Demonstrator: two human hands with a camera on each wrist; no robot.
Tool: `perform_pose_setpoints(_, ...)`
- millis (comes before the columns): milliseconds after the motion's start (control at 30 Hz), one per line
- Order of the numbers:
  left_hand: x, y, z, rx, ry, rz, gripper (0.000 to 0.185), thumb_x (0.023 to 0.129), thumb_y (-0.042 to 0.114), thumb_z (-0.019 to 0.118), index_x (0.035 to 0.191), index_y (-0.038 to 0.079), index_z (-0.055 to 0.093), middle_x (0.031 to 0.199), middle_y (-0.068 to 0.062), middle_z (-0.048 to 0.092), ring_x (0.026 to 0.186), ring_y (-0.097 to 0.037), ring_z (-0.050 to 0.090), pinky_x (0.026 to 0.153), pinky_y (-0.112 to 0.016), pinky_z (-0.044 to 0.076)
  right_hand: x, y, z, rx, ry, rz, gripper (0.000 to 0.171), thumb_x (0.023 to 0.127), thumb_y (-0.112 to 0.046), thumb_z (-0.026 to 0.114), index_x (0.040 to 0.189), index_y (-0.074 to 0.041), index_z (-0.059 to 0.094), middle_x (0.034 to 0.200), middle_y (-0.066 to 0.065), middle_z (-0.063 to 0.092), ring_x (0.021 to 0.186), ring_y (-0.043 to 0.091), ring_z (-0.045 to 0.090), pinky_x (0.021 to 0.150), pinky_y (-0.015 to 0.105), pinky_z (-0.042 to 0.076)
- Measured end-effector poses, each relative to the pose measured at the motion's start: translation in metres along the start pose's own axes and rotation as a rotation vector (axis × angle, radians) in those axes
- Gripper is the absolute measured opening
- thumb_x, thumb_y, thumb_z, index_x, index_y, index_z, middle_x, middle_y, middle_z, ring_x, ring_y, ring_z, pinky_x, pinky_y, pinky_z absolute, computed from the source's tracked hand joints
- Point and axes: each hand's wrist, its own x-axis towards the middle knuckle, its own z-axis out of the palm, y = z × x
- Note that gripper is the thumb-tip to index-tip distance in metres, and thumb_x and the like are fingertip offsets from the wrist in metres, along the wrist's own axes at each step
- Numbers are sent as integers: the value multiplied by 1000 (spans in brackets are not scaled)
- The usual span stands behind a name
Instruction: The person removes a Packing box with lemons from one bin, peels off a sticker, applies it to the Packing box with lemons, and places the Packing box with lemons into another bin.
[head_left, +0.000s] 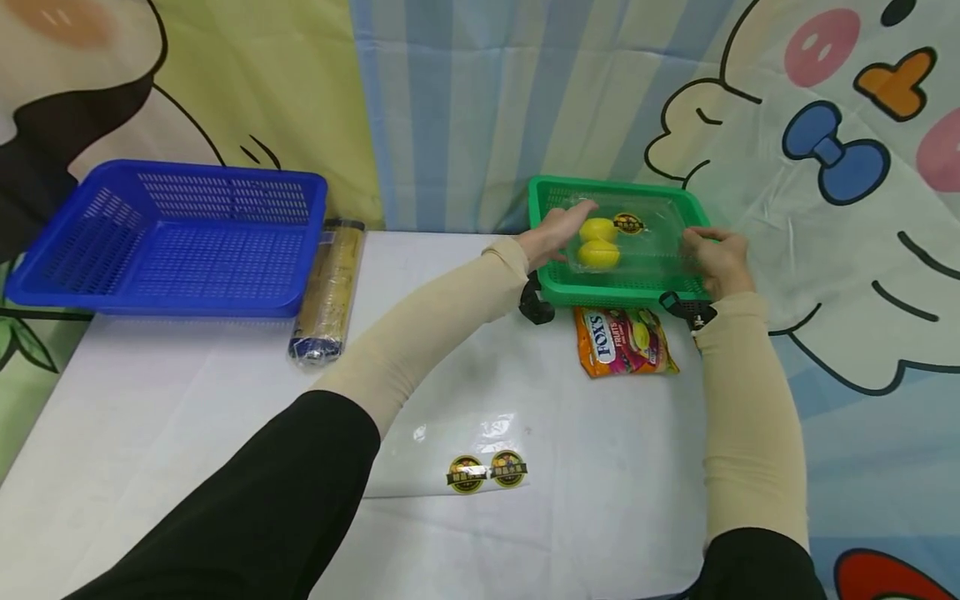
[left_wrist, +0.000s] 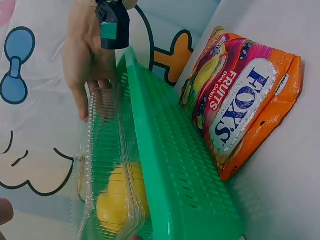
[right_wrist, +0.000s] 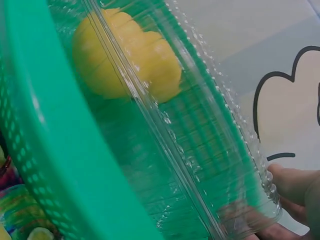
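Note:
Over the green basket (head_left: 622, 296), both hands hold a clear plastic container (head_left: 652, 242) by its ends. My left hand (head_left: 557, 233) grips the left end; only its fingertips (left_wrist: 5, 212) show in the left wrist view. At the opposite end, my right hand (head_left: 720, 254) pinches the rim, with thumb and fingers (right_wrist: 292, 182) on either side of the plastic. Two yellow lemon-like fruits (head_left: 598, 242) show through the clear plastic near the left end; whether they lie inside it or beneath it, I cannot tell. A round black-and-gold sticker (head_left: 628, 223) is on the container.
An orange bag of Fox's fruit candy (head_left: 626, 342) lies before the green basket. At the left stand a blue basket (head_left: 225, 242) and a long wrapped pack (head_left: 328, 292). A clear sheet or lid with two round stickers (head_left: 487, 472) lies on the white table (head_left: 600, 500).

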Motion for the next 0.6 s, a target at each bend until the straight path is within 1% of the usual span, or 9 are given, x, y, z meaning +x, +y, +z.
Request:
perform_pose_setpoints(133, 4, -3, 2, 12, -6, 7, 59, 107, 62, 38, 162, 40, 34, 176, 9, 9, 160, -23, 24, 122, -47, 40, 3, 6, 4, -16, 33, 3, 26, 100, -28, 70, 123, -15, 66, 104, -4, 62, 81, 7, 70, 74, 22, 61)
perform_pose_setpoints(267, 6, -6, 3, 20, 11, 10, 59, 107, 63, 37, 161, 40, 36, 176, 8, 10, 160, -19, 24, 123, -49, 39, 4, 10, 7, -54, 39, 19, 31, 101, -30, 68, 127, -15, 65, 106, -2, 61, 84, 6, 68, 75, 22, 62)
perform_pose_setpoints(333, 7, -7, 4, 19, 3, 19, 58, 108, 62, 36, 161, 39, 36, 176, 7, 9, 160, -19, 23, 123, -50, 38, 5, 12, 9, -82, 41, 25, 33, 101, -32, 67, 130, -15, 64, 109, -2, 58, 86, 7, 68, 75, 21, 62)
perform_pose_setpoints(433, 8, -9, 4, 18, -20, 35, 57, 109, 61, 34, 162, 40, 35, 176, 8, 8, 161, -19, 21, 124, -51, 37, 6, 13, 9, -94, 55, 35, 34, 101, -33, 66, 131, -16, 64, 111, -2, 58, 89, 9, 69, 75, 21, 62)
perform_pose_setpoints(500, 9, -10, 4, 21, -36, 46, 56, 109, 59, 33, 162, 40, 35, 177, 7, 6, 161, -20, 20, 124, -51, 36, 7, 14, 9, -112, 59, 38, 35, 102, -35, 65, 133, -17, 63, 111, -3, 58, 92, 11, 69, 78, 23, 61)
perform_pose_setpoints(600, 10, -11, 4, 27, -44, 46, 55, 110, 58, 32, 162, 40, 35, 177, 7, 5, 162, -20, 19, 125, -51, 35, 8, 14, 10, -144, 58, 52, 37, 103, -37, 63, 135, -19, 61, 111, -4, 57, 98, 14, 69, 88, 28, 60)
